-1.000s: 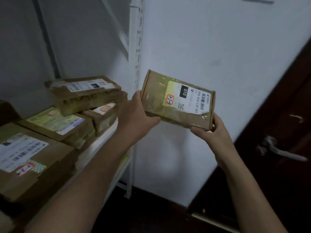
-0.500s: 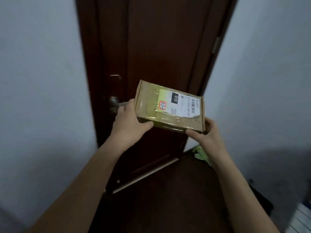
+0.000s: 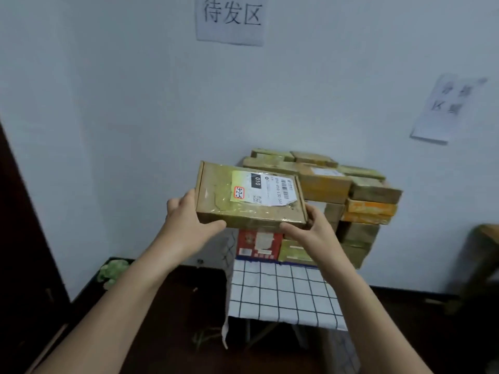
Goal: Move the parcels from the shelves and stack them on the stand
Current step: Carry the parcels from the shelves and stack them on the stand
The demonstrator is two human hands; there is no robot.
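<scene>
I hold a flat brown cardboard parcel (image 3: 243, 195) with a white shipping label, level in front of me. My left hand (image 3: 189, 222) grips its left end and my right hand (image 3: 313, 230) grips its right near corner. Behind and below it stands the stand (image 3: 280, 290), draped in a white cloth with a dark grid. A stack of parcels (image 3: 351, 190) several layers high rests on it against the wall, with a red box (image 3: 258, 244) at the bottom front. The held parcel hangs in front of the stack's left side, apart from it.
A paper sign (image 3: 232, 18) with characters hangs on the wall above the stack, another sign (image 3: 445, 109) to the right. A dark door (image 3: 21, 238) edges the left. A green soft object (image 3: 112, 271) lies on the dark floor. A wooden stool (image 3: 483, 260) stands at the right.
My view has swung from the shelves past the dark door to the stand. Both hands kept hold of the same parcel, which now sits close to the stack.
</scene>
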